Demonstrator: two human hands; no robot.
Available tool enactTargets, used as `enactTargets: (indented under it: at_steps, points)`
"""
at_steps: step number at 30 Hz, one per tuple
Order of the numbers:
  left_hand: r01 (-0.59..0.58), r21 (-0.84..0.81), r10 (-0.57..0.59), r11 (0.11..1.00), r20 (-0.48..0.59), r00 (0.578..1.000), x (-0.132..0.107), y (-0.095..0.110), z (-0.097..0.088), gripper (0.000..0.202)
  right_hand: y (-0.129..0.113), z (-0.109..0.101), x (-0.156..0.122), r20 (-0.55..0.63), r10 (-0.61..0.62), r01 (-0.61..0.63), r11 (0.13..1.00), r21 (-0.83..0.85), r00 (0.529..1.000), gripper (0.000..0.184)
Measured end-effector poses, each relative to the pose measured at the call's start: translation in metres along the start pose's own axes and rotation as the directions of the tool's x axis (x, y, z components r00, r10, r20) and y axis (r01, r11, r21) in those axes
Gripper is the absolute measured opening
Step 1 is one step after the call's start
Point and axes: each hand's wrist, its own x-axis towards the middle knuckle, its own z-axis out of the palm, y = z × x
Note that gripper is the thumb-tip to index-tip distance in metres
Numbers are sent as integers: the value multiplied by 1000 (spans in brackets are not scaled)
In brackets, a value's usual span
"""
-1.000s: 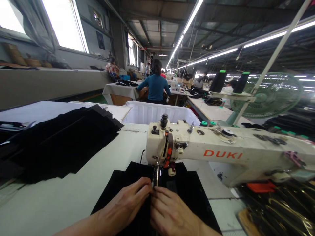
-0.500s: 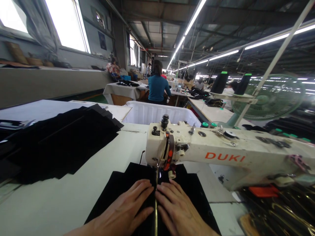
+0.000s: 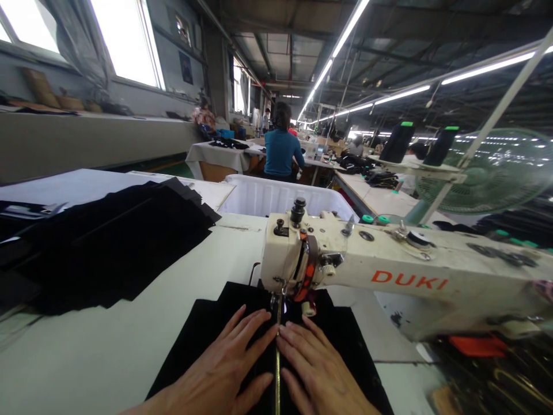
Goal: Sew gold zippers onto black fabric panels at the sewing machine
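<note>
A black fabric panel lies under the needle area of a white sewing machine marked DUKI. Down the panel's middle runs a gold-coloured zipper, its far end below the presser foot. My left hand rests flat on the cloth left of the zipper, fingers spread. On the other side, my right hand also lies flat, fingertips close to the zipper. Both hands are open, and their fingertips sit just in front of the machine's head. The needle itself is too small to make out.
Stacked black fabric pieces cover the table's left side. Behind the machine stands a white plastic bin. Thread cones and a green fan are at the right, near dark zippered pieces. A person in blue sits ahead.
My left hand's fingers have spread wider and its index fingertip has come nearer the zipper. My right hand stays flat beside it. The whole view has shifted slightly.
</note>
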Motion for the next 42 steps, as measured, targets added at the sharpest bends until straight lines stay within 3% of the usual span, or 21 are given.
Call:
enactTargets:
  at_steps: [16,23,30,38,42]
  points:
    - [-53,-103,56,993,25,998,4,-1,-17,65,1,-3,3,-13,-16,16,1000,-13,1000,40]
    - [19,-162,-24,987,-28,999,6,-2,-14,61,0,1,1,1,20,-20,1000,1,1000,38]
    - [-2,-141,-2,990,-25,1000,3,0,-18,65,-1,0,5,-83,24,-24,1000,5,996,29]
    - [-7,-162,3,987,-29,1000,4,0,-19,65,2,3,-1,-56,16,-19,998,-57,998,33]
    - [-15,-162,18,987,20,1000,6,-1,-18,70,3,4,0,-46,-22,19,998,-65,999,36]
